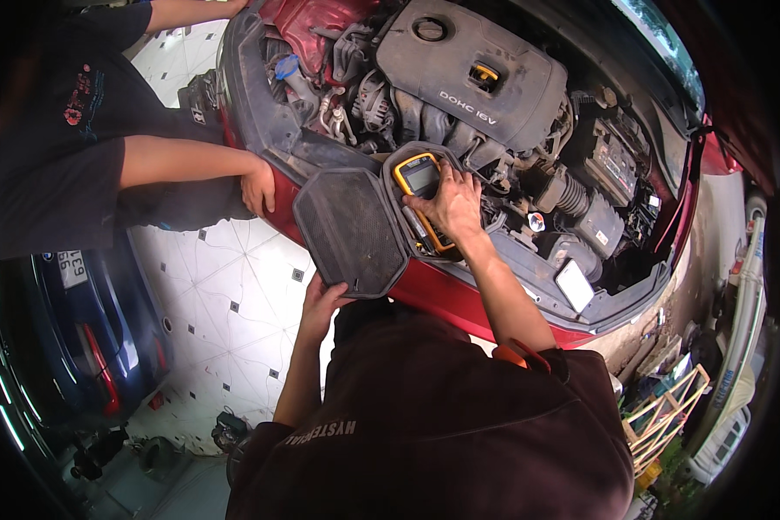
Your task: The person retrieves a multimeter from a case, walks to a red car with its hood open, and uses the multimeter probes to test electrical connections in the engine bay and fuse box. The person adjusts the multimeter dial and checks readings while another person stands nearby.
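An unzipped dark grey zip case (351, 230) lies at the front edge of the engine bay, its mesh-lined lid folded out to the left. My left hand (321, 303) grips the near edge of that lid, thumb on top. In the other half sits a yellow-and-grey multimeter (422, 178) with a display at its upper end. My right hand (455, 201) reaches over it, with fingers and thumb gripping its sides and covering much of its lower body. Beside the meter, thin probe-like pieces show inside the case.
A red car's open engine bay, with its grey engine cover (459, 69), spreads ahead. A white-faced phone-like slab (574, 286) rests at the right front edge. At left, another person's hand (257, 186) leans on the red bodywork. A blue car (104, 321) stands beyond the tiled floor (234, 286).
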A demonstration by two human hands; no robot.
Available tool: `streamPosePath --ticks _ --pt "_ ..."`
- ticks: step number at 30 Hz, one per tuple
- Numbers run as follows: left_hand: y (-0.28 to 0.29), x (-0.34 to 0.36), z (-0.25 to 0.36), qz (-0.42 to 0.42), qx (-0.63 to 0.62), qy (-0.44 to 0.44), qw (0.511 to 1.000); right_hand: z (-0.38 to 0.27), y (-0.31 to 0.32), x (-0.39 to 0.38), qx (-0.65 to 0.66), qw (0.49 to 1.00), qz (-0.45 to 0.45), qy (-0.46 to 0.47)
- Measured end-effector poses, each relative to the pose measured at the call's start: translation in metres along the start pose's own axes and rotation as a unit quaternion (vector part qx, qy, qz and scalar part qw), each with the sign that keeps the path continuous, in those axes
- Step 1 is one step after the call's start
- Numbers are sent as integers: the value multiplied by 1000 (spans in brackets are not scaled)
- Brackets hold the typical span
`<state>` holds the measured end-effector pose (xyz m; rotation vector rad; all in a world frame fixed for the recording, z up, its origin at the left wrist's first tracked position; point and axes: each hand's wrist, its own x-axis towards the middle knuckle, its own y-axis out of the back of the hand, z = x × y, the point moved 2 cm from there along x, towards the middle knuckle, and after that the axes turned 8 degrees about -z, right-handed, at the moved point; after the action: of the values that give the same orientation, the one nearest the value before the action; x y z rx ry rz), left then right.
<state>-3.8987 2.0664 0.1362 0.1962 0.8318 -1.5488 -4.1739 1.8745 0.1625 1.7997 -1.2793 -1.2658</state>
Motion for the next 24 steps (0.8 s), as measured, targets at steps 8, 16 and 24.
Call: streamPosePath --ticks 8,16,24 --pt "35 19 46 208 241 -181 931 39 -1 -8 448 893 -22 45" --pt "-30 56 118 208 387 -375 816 87 31 -29 906 318 -198 198" --pt "-153 114 111 29 514 -293 806 140 42 -50 928 273 -76 241"
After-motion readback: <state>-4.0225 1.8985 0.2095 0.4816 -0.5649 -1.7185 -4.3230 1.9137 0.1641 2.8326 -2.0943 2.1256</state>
